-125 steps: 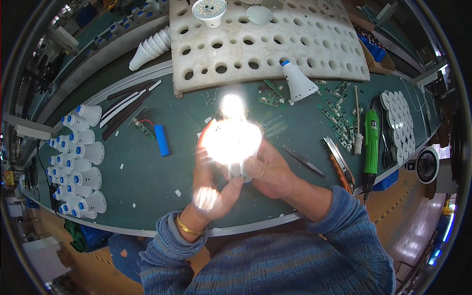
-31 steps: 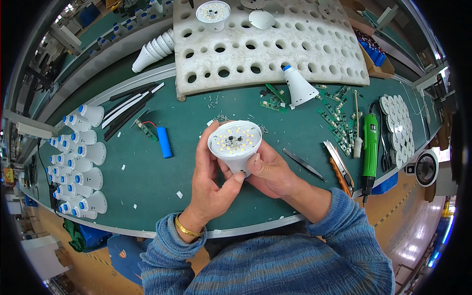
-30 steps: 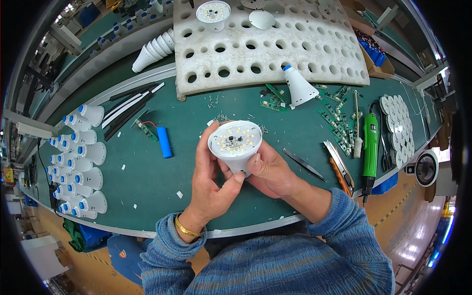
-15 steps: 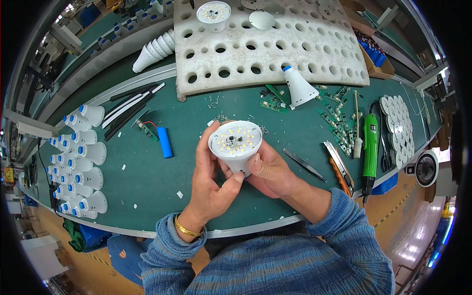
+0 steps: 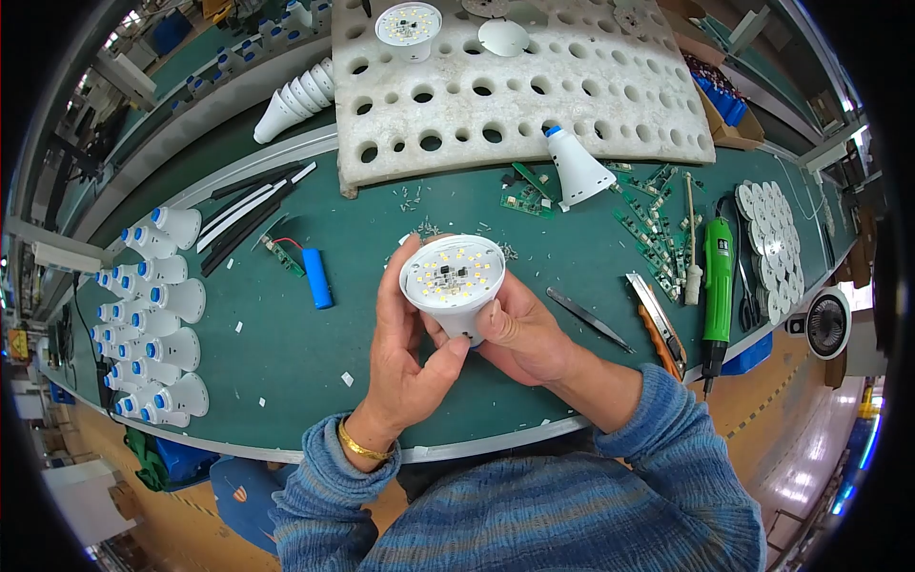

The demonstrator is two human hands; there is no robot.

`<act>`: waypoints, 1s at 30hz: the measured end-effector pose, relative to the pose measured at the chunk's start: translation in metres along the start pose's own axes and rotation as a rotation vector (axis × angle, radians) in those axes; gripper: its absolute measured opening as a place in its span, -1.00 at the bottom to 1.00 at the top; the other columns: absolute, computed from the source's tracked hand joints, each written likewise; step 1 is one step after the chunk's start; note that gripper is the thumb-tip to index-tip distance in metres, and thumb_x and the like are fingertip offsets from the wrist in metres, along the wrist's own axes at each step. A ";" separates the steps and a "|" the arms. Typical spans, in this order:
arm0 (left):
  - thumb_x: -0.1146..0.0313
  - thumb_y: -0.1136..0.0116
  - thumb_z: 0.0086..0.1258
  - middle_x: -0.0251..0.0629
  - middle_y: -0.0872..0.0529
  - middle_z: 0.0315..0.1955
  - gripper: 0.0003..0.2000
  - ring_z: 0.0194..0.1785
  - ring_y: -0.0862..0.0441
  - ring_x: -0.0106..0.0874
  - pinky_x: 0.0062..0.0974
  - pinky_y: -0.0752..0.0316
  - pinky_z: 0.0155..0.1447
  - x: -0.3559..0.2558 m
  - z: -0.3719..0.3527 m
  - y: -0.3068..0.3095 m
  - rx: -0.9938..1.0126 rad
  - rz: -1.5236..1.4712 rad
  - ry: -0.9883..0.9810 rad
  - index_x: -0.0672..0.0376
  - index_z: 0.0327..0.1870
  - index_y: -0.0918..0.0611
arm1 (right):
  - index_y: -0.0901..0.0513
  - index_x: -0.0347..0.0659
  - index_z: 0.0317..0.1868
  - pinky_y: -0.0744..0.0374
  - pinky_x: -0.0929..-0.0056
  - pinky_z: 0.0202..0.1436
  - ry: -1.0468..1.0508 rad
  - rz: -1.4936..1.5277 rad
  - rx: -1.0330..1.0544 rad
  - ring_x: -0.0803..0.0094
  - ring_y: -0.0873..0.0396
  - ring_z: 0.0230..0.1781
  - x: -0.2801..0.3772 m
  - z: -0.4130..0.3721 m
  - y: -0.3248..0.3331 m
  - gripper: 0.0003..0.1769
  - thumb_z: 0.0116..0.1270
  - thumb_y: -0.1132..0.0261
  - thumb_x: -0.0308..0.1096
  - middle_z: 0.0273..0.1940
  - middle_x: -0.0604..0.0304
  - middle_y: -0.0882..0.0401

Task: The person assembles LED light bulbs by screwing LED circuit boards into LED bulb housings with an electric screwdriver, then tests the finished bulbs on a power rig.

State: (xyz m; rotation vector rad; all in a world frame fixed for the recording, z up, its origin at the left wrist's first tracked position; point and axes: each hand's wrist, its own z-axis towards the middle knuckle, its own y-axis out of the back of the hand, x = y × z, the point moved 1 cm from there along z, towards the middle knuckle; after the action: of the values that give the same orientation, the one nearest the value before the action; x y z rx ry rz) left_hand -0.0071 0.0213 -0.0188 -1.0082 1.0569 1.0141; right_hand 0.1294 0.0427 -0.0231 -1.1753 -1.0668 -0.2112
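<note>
A white LED bulb point(image 5: 453, 275), its round LED board facing up and no cover over it, is held between both hands above the front half of the table. My left hand point(image 5: 405, 334) is closed around its left side, thumb against the lower housing. From the right, my right hand point(image 5: 524, 334) grips the body with its thumb below the rim. Small screws point(image 5: 416, 229) lie scattered just behind the bulb. Tweezers point(image 5: 589, 319) rest to the right of my right hand. The underside of the bulb is mostly hidden by fingers.
White bulb housings point(image 5: 179, 297) stand in rows at left. A blue battery cell point(image 5: 317, 277) wired to a small board lies nearby. Behind is a holed foam block point(image 5: 410, 172). At right are circuit boards point(image 5: 658, 238), a utility knife point(image 5: 658, 319), a green electric screwdriver point(image 5: 717, 286) and round LED boards point(image 5: 768, 248).
The bulb and both hands have shifted very slightly left in view. The grip looks the same; nothing has been picked up or released.
</note>
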 end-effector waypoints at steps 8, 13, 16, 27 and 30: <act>0.42 -0.08 0.19 -0.08 -0.30 0.24 -0.21 0.21 -0.38 -0.31 -0.42 -0.42 0.15 -0.001 0.000 0.004 0.009 0.003 0.049 0.21 0.44 0.05 | -0.07 -0.15 0.34 -0.46 0.44 -0.02 0.000 0.038 -0.003 0.45 -0.43 -0.08 0.000 -0.001 0.000 -0.08 0.18 -0.25 0.20 0.04 0.20 -0.38; 0.19 -0.07 0.37 -0.15 -0.39 0.15 -0.27 -0.15 -0.52 -0.53 -0.71 -0.53 -0.38 0.000 0.005 0.007 0.015 -0.140 0.186 0.12 0.45 0.05 | -0.09 -0.12 0.32 -0.47 0.49 -0.16 -0.072 0.124 0.035 0.49 -0.43 -0.18 0.000 -0.001 0.001 -0.24 0.31 -0.15 0.13 -0.01 0.22 -0.39; 0.09 -0.05 0.40 -0.18 -0.43 0.11 -0.29 -0.27 -0.55 -0.56 -0.73 -0.51 -0.47 0.000 0.007 0.008 0.040 -0.197 0.150 0.09 0.44 0.02 | -0.04 -0.15 0.38 -0.50 0.38 -0.12 -0.210 0.053 0.063 0.39 -0.46 -0.11 0.001 -0.002 0.006 -0.28 0.38 -0.05 0.06 0.07 0.18 -0.37; 0.04 -0.03 0.40 -0.24 -0.52 -0.08 -0.37 -0.45 -0.54 -0.55 -0.69 -0.44 -0.58 0.005 0.008 0.011 -0.082 -0.373 0.198 0.03 0.37 -0.05 | 0.09 -0.29 0.41 -0.55 0.50 -0.29 -0.102 -0.230 0.023 0.47 -0.49 -0.26 0.002 0.004 -0.003 -0.27 0.41 -0.08 -0.20 -0.06 0.10 -0.39; 0.04 -0.01 0.40 -0.21 -0.51 -0.05 -0.36 -0.33 -0.57 -0.49 -0.64 -0.49 -0.55 0.008 0.007 0.014 -0.062 -0.342 0.174 0.01 0.39 -0.05 | 0.10 -0.30 0.41 -0.54 0.51 -0.31 -0.086 -0.309 0.028 0.47 -0.48 -0.28 0.002 0.004 -0.003 -0.26 0.42 -0.07 -0.19 -0.06 0.10 -0.39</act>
State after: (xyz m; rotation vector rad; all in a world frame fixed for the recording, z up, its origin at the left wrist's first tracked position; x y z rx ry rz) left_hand -0.0180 0.0325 -0.0270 -1.2956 0.9560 0.6922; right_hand 0.1263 0.0455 -0.0191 -0.9974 -1.3217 -0.3877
